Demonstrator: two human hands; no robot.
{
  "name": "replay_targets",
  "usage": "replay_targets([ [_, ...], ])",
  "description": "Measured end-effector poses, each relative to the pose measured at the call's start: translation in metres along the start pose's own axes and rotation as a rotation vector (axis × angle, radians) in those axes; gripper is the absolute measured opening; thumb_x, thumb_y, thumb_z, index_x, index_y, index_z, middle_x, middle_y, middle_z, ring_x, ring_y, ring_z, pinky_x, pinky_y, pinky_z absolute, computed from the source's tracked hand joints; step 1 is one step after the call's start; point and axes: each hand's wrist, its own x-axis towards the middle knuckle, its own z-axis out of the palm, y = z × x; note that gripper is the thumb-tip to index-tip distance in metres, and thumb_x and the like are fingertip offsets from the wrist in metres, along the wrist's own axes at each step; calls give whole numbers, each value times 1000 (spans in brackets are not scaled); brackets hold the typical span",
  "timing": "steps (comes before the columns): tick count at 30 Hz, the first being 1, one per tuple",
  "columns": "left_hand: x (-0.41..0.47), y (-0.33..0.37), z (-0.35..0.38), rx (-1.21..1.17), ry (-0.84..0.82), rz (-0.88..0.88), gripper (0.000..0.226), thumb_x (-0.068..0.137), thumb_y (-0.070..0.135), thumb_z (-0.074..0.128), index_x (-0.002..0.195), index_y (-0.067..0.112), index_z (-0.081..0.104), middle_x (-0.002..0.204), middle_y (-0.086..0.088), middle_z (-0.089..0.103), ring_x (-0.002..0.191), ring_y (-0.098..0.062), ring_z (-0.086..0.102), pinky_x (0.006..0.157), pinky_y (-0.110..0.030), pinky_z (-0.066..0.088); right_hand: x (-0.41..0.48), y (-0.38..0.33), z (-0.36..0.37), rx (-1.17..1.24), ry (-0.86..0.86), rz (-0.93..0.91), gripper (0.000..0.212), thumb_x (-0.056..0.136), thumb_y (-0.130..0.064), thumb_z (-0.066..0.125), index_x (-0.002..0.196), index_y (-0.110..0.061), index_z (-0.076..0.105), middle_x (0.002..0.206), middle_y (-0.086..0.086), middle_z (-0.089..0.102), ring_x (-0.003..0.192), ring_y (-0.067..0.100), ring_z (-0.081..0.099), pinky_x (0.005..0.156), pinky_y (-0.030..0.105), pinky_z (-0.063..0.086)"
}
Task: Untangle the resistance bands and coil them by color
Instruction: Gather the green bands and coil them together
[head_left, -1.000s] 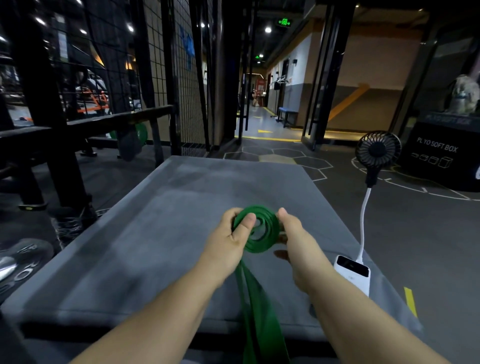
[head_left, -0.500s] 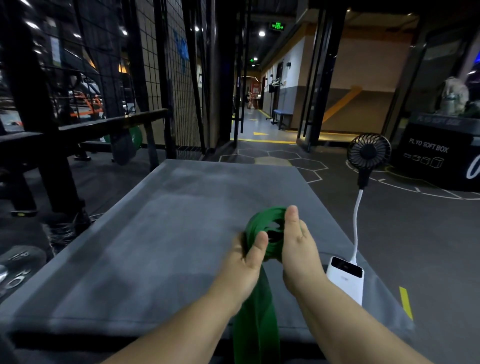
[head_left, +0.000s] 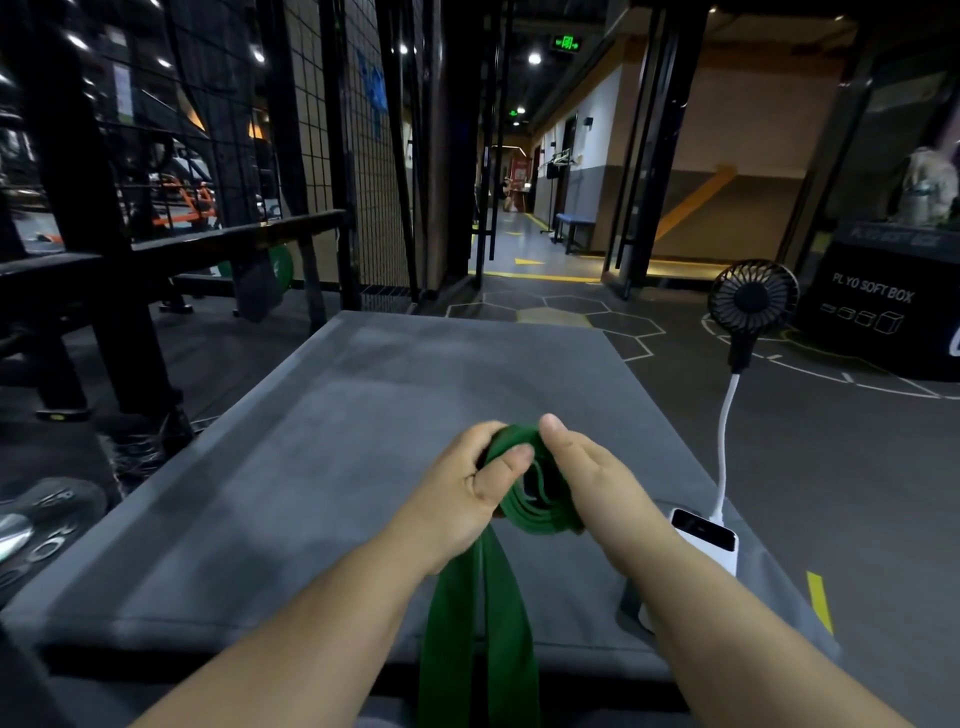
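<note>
Over the near end of the grey mat (head_left: 291, 467), left hand (head_left: 457, 499) and right hand (head_left: 592, 483) both grip the half-coiled green band (head_left: 535, 506), whose loose tail, hanging near, likely needs winding in next

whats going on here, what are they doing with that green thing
A person is coiling a green resistance band above a grey mat. The left hand and right hand both grip the wound part, thumbs on top. A long loose tail hangs off the near edge, not yet wound. No other band colour is in view. A white power bank with a small fan sits at the mat's right edge.
</note>
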Motion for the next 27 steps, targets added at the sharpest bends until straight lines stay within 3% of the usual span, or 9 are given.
replay_targets([
  [3,0,0,6,-111,4,-35,35,86,44,61,114,22,59,110,0,66,101,-7,62,86,-16,49,-1,-1,1,-50,76,-70,82,66,-78,37,102,-9,63,104,14,67,101,27,62,94,46,48],
  [6,3,-3,12,-157,56,-48,44,77,58,64,107,27,61,108,2,68,103,-7,63,90,-22,49,-1,1,1,9,43,-82,70,64,-75,43,99,-16,62,103,10,67,102,26,63,91,46,51],
  [9,3,2,16,-248,115,-89,55,74,67,61,105,22,58,104,4,66,94,2,61,78,-10,45,-2,4,6,118,81,-67,65,66,-71,47,100,-17,63,103,6,69,101,22,65,93,46,51],
  [11,1,2,20,-293,153,-93,59,71,65,56,106,18,54,103,2,64,91,0,60,74,-12,45,-4,5,13,209,155,-73,67,69,-71,44,100,-15,64,102,7,70,99,22,66,93,47,52],
  [16,-5,-3,24,-139,98,12,34,82,60,54,106,36,52,105,19,67,104,5,60,87,-14,47,-5,-5,17,730,293,65,74,77,-67,40,118,-8,60,107,8,70,102,24,68,95,44,53],
  [21,-3,9,18,-138,166,57,20,86,47,49,101,35,46,103,18,60,93,11,58,76,-2,42,-13,0,27,561,153,34,87,70,-77,35,127,-15,59,119,2,68,114,15,63,107,40,44],
  [23,0,10,11,-147,197,32,14,93,46,53,99,35,47,102,17,59,90,13,58,77,-6,43,-11,1,26,476,92,40,75,84,-72,32,132,-19,55,125,0,65,116,12,60,107,36,43],
  [25,4,8,3,-130,218,39,19,87,49,56,99,35,50,102,15,61,94,8,58,83,-16,46,-5,-1,16,436,103,13,44,98,-52,37,130,-24,53,128,-1,61,116,12,58,102,34,44],
  [27,6,7,-3,-96,157,33,19,85,47,58,98,34,53,102,8,65,98,-5,62,89,-27,50,0,-5,3,403,83,-20,33,97,-45,46,125,-29,54,126,-1,61,112,14,59,95,34,47],
])
